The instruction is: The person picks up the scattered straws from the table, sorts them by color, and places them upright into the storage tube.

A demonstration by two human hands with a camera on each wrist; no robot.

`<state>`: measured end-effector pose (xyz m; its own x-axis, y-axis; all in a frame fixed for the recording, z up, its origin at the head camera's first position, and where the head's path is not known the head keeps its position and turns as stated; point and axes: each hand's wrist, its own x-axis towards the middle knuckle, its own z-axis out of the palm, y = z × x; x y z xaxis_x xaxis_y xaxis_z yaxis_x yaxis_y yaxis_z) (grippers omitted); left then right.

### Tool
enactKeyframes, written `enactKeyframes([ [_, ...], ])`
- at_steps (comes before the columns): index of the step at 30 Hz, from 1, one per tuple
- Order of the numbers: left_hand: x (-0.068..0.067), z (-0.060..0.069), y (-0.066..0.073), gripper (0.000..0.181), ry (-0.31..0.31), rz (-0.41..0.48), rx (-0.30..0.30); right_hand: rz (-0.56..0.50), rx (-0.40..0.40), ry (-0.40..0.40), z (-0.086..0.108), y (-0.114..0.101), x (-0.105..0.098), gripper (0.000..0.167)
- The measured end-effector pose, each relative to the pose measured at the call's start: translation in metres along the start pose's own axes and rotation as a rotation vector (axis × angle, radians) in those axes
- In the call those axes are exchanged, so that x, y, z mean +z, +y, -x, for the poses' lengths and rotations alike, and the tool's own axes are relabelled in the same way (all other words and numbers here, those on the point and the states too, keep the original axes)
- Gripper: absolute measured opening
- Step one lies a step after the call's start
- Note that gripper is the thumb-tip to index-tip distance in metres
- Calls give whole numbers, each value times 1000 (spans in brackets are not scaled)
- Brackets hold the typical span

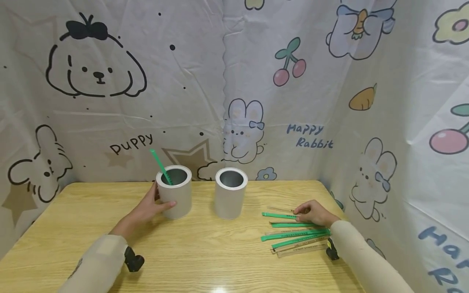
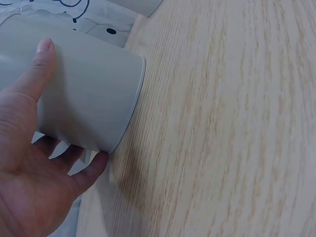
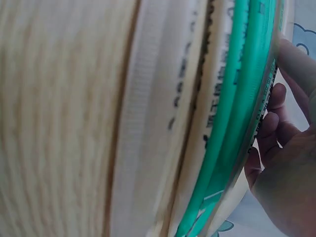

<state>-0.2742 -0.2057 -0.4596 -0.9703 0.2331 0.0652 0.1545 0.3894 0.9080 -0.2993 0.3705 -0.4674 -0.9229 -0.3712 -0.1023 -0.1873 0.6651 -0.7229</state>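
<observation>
My left hand (image 1: 148, 209) grips a pale grey canister (image 1: 176, 203), thumb across its front and fingers round its far left side. A green wrapped straw (image 1: 160, 166) leans inside, its upper end above the rim. In the left wrist view the thumb and fingers press the canister's wall (image 2: 94, 84). At the right of the table, my right hand (image 1: 316, 213) pinches the right end of another green straw (image 1: 278, 215) between thumb and fingers. Below it lie several green straws (image 1: 289, 235) and tan wrapped straws (image 1: 302, 249), side by side. The right wrist view shows printed wrappers (image 3: 237, 98) close up.
A second grey canister (image 1: 230, 203) stands upright between the gripped one and the straws; no contents show in its mouth. The wooden table (image 1: 205, 252) ends at a cartoon-printed curtain (image 1: 190, 101) behind and on the right.
</observation>
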Motion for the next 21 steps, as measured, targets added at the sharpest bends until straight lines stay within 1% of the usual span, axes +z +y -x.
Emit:
enactKeyframes([
  [6,0,0,-1,103,0,19,16,7,-5,11,-1,-2,1,14],
  [9,1,0,-2,103,-5,23,32,14,9,39,-1,-6,-3,13],
  [11,1,0,-2,103,-6,26,31,15,22,65,-2,-13,-8,14],
  [14,1,1,-1,102,0,20,18,1,55,97,-4,-29,-16,20],
  [17,0,1,-1,102,6,11,8,-54,63,116,-6,-50,-21,29],
  [19,0,0,-1,103,3,8,15,-127,60,126,-8,-65,-21,33],
  [21,0,-1,-2,103,0,9,23,-226,40,135,-11,-82,-19,31],
])
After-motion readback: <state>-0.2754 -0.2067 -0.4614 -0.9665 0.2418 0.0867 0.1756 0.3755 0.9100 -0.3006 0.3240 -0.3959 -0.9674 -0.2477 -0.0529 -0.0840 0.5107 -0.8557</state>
